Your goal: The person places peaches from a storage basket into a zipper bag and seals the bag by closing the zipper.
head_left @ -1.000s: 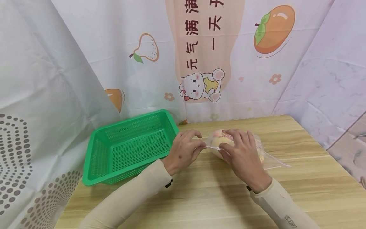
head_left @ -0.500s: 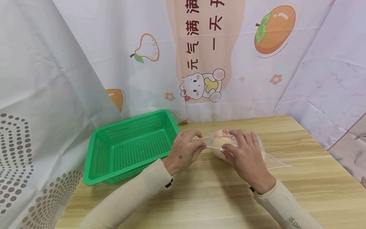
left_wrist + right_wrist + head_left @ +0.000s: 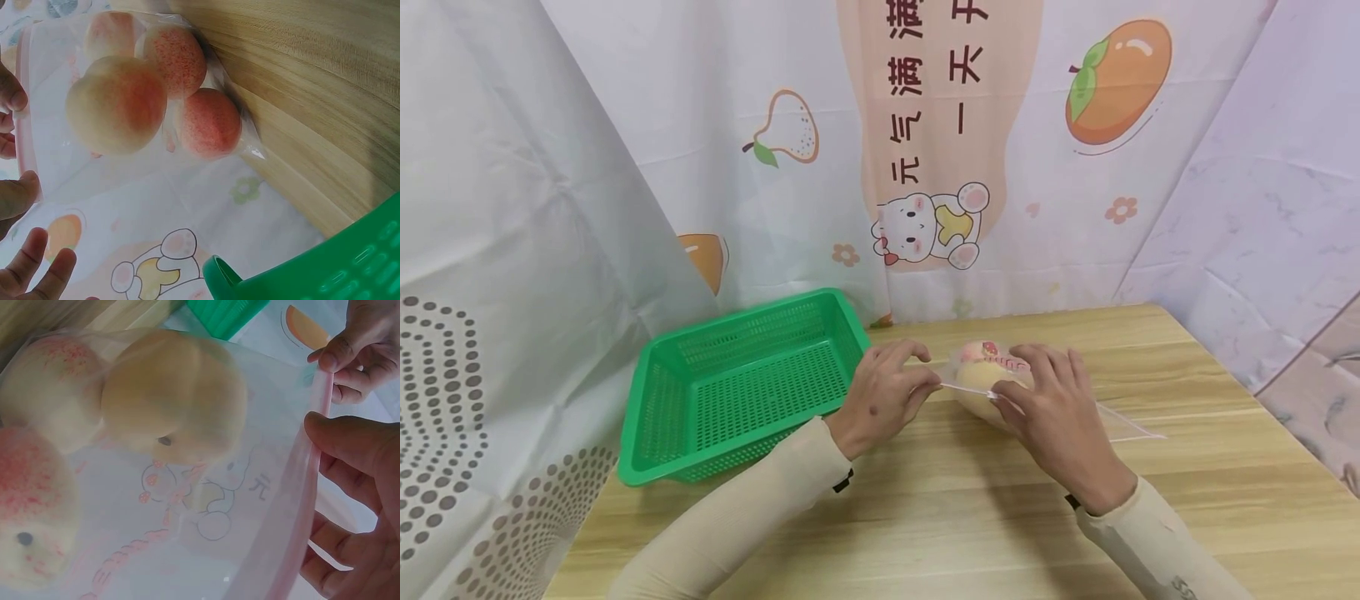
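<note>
A clear zip bag with red print and a pink seal strip lies on the table. Several peaches, pale yellow with red blush, sit inside it. With thumb and fingertips my left hand pinches the strip's left end. My right hand pinches the same strip a little further right, at a small white slider. The strip is stretched taut between both hands. In the right wrist view, the left fingers show beyond the right thumb. The right hand covers part of the bag in the head view.
A green perforated plastic basket stands left of the bag, just beside my left hand. The wooden table ends against a printed curtain at the back. The table's right edge slants away beyond the bag.
My right hand has slid rightward along the seal strip with the slider, widening the gap between the hands. My left hand holds its place at the strip's end.
</note>
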`<state>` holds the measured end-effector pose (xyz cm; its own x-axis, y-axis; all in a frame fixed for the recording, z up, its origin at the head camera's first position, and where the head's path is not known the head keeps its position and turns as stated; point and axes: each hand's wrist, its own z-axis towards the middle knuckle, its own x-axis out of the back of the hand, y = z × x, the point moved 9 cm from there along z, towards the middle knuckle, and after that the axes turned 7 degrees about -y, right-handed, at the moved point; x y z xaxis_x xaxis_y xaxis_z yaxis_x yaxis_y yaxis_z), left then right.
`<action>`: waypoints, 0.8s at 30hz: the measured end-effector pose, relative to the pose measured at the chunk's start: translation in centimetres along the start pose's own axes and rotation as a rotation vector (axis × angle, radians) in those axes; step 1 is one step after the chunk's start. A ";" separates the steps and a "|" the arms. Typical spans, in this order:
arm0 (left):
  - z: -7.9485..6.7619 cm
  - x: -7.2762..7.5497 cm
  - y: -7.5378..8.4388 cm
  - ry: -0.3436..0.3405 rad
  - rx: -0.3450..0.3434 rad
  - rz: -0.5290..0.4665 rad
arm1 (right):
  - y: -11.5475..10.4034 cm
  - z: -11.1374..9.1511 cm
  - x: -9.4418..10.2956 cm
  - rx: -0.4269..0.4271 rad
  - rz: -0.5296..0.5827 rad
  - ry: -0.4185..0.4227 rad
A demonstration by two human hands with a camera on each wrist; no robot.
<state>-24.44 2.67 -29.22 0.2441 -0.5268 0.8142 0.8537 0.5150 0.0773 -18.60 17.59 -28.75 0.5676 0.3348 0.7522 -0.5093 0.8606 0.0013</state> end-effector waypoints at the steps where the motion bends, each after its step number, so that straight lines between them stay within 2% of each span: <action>1: 0.0 0.0 0.0 0.000 0.001 -0.004 | 0.0 -0.1 0.0 -0.003 0.001 -0.003; 12: -0.2 0.1 -0.1 0.016 -0.003 0.013 | 0.3 -0.4 0.2 -0.015 0.007 -0.003; 24: -0.2 0.1 -0.2 0.002 0.000 0.012 | 0.4 -0.5 0.5 0.001 0.022 0.017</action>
<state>-24.47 2.39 -29.26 0.2550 -0.5219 0.8140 0.8508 0.5212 0.0677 -18.16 18.26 -28.73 0.5676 0.3600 0.7405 -0.5221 0.8528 -0.0144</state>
